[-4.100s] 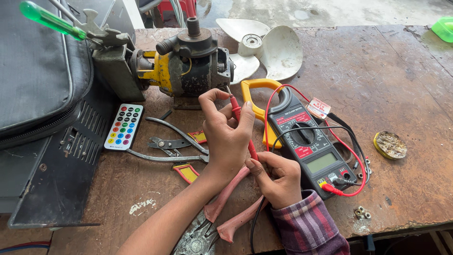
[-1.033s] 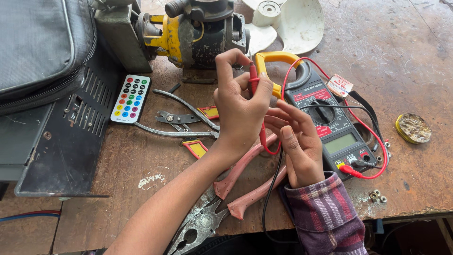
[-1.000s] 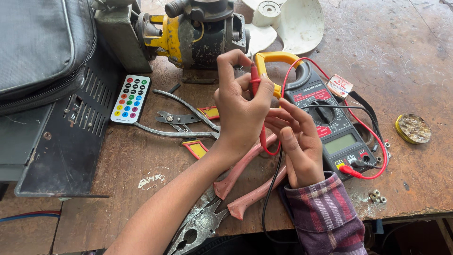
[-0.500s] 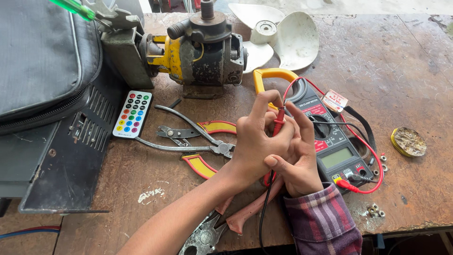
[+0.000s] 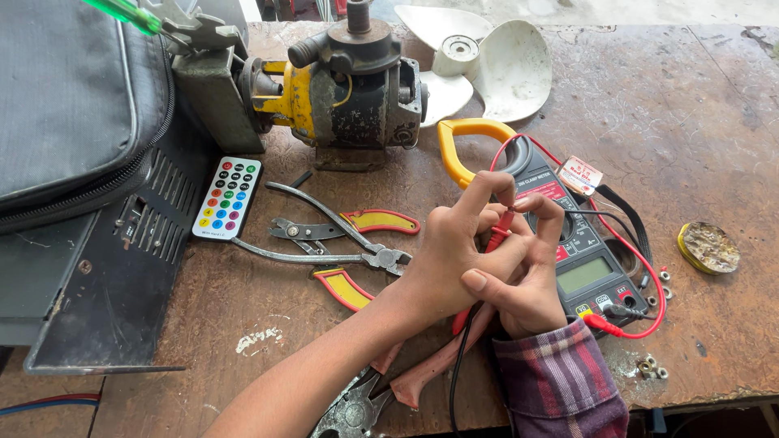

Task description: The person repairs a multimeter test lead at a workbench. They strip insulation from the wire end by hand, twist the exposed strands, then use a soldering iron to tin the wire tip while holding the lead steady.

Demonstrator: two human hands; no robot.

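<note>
My left hand (image 5: 451, 253) and my right hand (image 5: 519, 285), which has a plaid sleeve, are pressed together over the table. Both pinch a thin red test probe (image 5: 500, 229) between their fingers. The probe's red lead (image 5: 659, 302) loops round to the foot of a dark clamp meter (image 5: 586, 261) with a yellow jaw (image 5: 464, 139), which lies just right of my hands. A black lead (image 5: 459, 369) runs down under my wrists toward the table edge.
A yellow and black motor (image 5: 349, 81) and a white fan blade (image 5: 497, 66) stand behind. Stripping pliers (image 5: 337, 243), a small remote (image 5: 227, 199), a black metal box (image 5: 105, 276) and a grey bag (image 5: 65, 97) lie left. Pink-handled pliers (image 5: 422, 375) are near the edge; a round lid (image 5: 707, 247) is right.
My hands have come down from in front of the motor to the table beside the meter and closed tighter round the red probe. The view has shifted slightly.
</note>
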